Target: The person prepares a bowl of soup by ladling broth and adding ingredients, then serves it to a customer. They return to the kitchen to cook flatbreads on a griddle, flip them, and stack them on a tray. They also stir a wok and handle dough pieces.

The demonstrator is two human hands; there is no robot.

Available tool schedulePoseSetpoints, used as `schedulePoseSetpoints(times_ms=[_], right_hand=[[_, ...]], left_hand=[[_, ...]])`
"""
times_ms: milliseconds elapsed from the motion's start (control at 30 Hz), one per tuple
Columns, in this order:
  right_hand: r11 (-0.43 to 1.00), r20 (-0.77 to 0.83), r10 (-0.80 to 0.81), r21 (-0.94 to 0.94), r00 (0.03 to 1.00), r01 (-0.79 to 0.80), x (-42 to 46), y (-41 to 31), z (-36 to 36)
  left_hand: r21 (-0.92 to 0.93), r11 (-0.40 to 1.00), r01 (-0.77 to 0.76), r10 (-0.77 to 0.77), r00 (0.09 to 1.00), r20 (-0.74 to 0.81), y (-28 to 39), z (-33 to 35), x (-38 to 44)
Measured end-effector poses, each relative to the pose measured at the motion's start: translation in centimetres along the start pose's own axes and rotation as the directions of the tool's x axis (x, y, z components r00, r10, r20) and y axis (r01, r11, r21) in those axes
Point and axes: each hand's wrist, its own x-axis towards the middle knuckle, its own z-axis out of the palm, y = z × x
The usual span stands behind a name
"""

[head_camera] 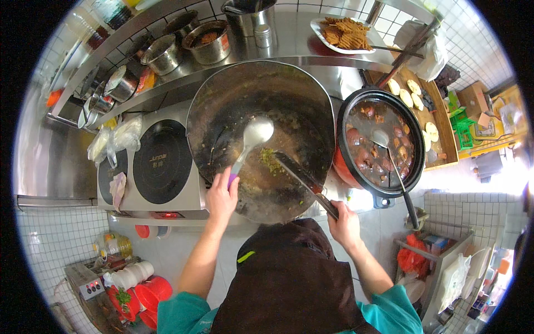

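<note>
A large, darkened metal pot [263, 92] with a wide mouth stands right before me. My left hand [222, 196] grips a metal spoon [258, 131] by its handle, which has a purple part; the bowl is over the pot's inside. In my right hand [345, 223] is a long, dark metal utensil [298, 169], whose exact kind I cannot tell. Its far end meets a small heap of chopped green bits [270, 160] inside the pot. Scattered crumbs and stains mark the pot's inner surface.
On the right, a black pan [346, 167] holds dark stew and a ladle [380, 137]. A cooktop [162, 160] with plastic bags lies left. Along the back, a metal shelf [288, 37] carries pots and a plate of browned slices [344, 35]. Red tubs [154, 292] stand lower left.
</note>
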Motion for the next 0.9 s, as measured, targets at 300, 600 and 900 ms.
schedulePoseSetpoints(times_ms=[300,600,900], right_hand=[[0.911,-0.048,0.296,0.313,0.954,-0.267,-0.4,0.0,1.0],[0.871,0.115,0.054,0.481,0.992,-0.103,3.3,-2.2,2.4],[0.869,0.121,0.110,0.470,0.987,-0.154,8.8,0.7,5.8]], left_hand=[[0.105,0.991,0.079,-0.090,0.990,0.104,-2.1,4.9,-2.5],[0.207,0.974,-0.088,0.079,0.995,0.055,-2.2,1.6,-2.4],[0.268,0.941,-0.206,0.218,0.976,-0.016,-5.2,-3.1,-5.3]])
